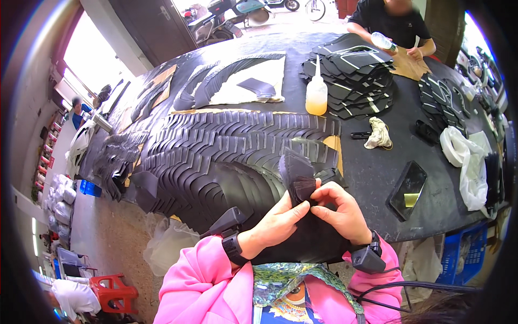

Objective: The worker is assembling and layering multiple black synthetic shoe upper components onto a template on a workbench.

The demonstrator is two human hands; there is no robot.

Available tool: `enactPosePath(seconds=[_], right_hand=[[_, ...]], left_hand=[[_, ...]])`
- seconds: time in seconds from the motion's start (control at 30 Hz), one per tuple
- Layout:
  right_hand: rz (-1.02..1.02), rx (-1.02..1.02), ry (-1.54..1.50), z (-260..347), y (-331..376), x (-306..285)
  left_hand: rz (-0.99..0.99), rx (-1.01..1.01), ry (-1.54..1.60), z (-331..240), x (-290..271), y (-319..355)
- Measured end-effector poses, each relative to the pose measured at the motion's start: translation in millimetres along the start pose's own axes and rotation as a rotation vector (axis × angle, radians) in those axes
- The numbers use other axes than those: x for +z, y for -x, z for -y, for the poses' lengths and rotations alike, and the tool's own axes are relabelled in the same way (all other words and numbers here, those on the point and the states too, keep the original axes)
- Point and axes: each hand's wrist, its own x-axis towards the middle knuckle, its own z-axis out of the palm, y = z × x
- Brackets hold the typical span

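My left hand (276, 222) is closed around a fanned stack of black leather-like pieces (297, 171), held upright above the near side of the table. The fingers of my right hand (343, 211) are bent in a pinch at the right lower edge of this stack, close to my left thumb. Just beyond my hands, many dark cut pieces (183, 175) lie overlapped in long rows. Their rows rest partly on brown cardboard (333, 147), which shows at the right end. Exactly which piece my right fingertips grip is hidden.
A bottle of amber liquid with a long nozzle (317, 94) stands beyond the rows, beside piled black pieces (353, 75). A crumpled cloth (379, 134), a phone (408, 190) and a white tape roll (452, 147) lie rightward. Across the table, another person (394, 27) holds a bottle over brown material.
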Motion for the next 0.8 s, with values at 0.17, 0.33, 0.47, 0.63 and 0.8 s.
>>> enactPosePath(seconds=[0.17, 0.33, 0.47, 0.63, 0.8], right_hand=[[-0.046, -0.195, 0.271, 2.4, -2.1, 4.0], [-0.168, -0.403, 0.580, 7.5, -8.2, 12.8], [-0.135, -0.347, 0.598, 8.9, -13.6, 16.9], [-0.203, -0.354, 0.747, 13.6, -21.4, 7.2], [-0.282, -0.386, 0.938, 16.0, -25.0, -4.4]], left_hand=[[0.019, 0.004, -0.048, 4.0, -5.9, -7.1], [-0.023, -0.003, -0.002, -5.2, -10.8, -11.4], [-0.165, -0.028, 0.020, -7.5, -16.2, -13.2], [-0.228, 0.069, -0.031, -0.8, -23.5, -17.7], [-0.207, 0.091, -0.271, 6.5, -26.2, -24.6]])
